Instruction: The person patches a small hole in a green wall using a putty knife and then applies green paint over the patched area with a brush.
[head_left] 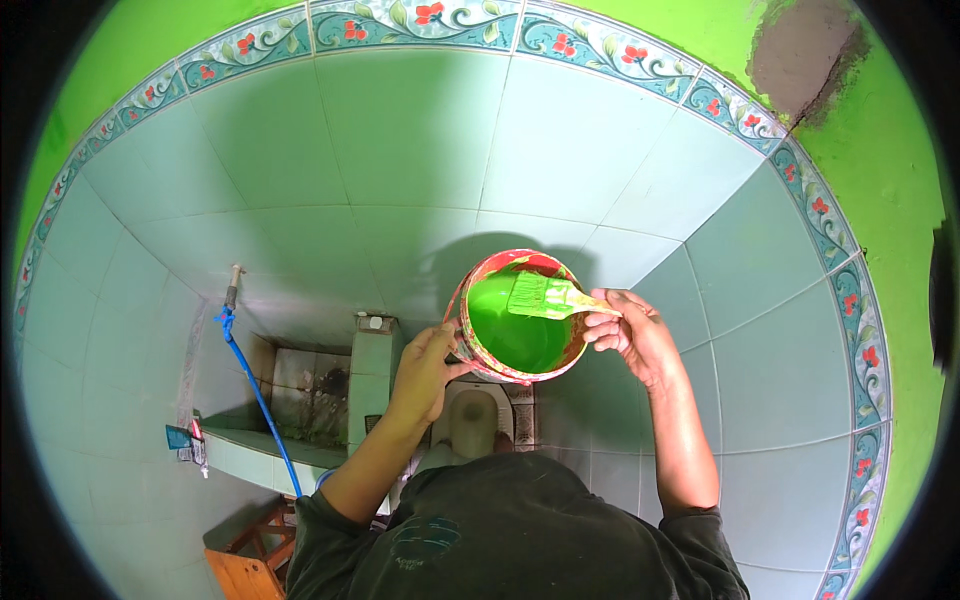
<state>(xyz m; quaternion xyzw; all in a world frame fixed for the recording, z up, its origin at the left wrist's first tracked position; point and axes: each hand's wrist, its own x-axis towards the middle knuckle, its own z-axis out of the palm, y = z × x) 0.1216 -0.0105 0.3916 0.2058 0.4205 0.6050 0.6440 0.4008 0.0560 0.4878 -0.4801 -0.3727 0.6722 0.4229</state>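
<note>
A red bucket (483, 362) smeared with paint is held up in front of me, with bright green paint (505, 335) inside. My left hand (428, 372) grips the bucket at its left side, thumb and fingers against the wall and rim. In my right hand (640, 335) is a paintbrush (548, 298), pinched by the end of its handle. Its bristles are coated in green and lie over the bucket's opening, above the paint. The brush's handle crosses the right part of the rim; whether it touches the rim I cannot tell.
Pale green tiles (400, 140) with a floral border (420, 22) line the walls, under bright green paint. A grey bare patch (805, 55) shows upper right. A blue hose (262, 400) hangs from a tap (233, 285). Below are a squat toilet (472, 425), a tiled basin (310, 390) and a wooden stool (250, 572).
</note>
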